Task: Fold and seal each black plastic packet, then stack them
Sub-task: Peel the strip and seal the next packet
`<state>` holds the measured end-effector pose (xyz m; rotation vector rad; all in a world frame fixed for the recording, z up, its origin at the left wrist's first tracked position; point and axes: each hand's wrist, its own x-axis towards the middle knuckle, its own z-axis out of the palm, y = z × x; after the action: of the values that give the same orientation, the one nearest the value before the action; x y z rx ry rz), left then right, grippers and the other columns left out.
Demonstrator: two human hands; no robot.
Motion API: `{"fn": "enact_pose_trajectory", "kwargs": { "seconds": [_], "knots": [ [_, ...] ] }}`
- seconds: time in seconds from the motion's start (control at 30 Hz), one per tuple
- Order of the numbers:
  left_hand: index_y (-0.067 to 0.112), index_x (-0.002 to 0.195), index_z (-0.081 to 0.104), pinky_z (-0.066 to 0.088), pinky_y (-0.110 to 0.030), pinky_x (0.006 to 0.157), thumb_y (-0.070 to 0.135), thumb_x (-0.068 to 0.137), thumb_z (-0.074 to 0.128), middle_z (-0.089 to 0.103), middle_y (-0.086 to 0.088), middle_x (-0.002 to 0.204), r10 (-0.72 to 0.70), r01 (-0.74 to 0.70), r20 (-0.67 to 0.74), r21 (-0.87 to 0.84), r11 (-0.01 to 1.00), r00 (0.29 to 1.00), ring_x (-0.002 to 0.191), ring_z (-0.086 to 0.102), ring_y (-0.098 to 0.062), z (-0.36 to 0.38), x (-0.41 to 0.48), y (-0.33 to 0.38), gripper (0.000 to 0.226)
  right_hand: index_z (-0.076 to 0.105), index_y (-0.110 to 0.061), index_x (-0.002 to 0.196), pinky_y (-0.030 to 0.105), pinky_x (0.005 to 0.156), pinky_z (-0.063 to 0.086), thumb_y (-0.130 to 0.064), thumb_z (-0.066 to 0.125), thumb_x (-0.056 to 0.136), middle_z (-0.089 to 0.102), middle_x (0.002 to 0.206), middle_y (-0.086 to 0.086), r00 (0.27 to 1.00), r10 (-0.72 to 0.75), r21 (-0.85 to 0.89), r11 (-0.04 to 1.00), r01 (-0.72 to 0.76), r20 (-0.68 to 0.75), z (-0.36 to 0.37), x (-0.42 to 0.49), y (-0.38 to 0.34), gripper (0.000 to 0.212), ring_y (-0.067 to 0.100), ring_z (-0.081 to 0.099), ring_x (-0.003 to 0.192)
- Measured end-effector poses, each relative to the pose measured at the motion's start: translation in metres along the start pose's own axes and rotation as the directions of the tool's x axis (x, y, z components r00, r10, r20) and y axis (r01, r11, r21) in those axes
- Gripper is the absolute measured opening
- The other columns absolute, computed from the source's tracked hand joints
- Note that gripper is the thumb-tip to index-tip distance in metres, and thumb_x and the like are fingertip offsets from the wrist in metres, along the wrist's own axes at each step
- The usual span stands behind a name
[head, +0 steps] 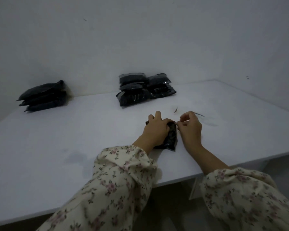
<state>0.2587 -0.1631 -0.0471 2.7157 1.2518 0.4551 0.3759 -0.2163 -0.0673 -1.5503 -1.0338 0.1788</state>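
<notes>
Gripping black packet (172, 136), left hand (155, 130) hides most of it, right hand (190, 126) pinches its blurred top corner

Left hand (155, 130) grips a crinkled black plastic packet (172, 136) on the white surface (73, 139); right hand (189, 128) pinches its far end.

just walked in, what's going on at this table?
A person in floral sleeves is working on one black packet near the front edge of the table. The left hand grips it and holds it down, while the right hand pinches at its far end, apparently folding or sealing it. Two piles of black packets sit further back: a left pile by the wall and a centre pile.
</notes>
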Motion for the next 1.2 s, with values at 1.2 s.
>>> {"fn": "enact_pose_trajectory", "kwargs": {
  "seconds": [1.2],
  "knots": [
    [0.013, 0.139, 0.046, 0.028, -0.030, 0.095, 0.010, 0.100, 0.034, 0.046, -0.010, 0.133, 0.284, -0.281, -0.029, 0.085, 0.956, 0.958, 0.113, 0.040, -0.030, 0.019, 0.037, 0.051, 0.041, 0.066, -0.021, 0.063, 0.032, 0.067, 0.018, -0.003, 0.076, 0.059, 0.053, 0.064, -0.003, 0.825, -0.560, -0.889, 0.415, 0.194, -0.081, -0.047, 0.067, -0.013, 0.021, 0.021, 0.052, 0.069]
  ]
}}
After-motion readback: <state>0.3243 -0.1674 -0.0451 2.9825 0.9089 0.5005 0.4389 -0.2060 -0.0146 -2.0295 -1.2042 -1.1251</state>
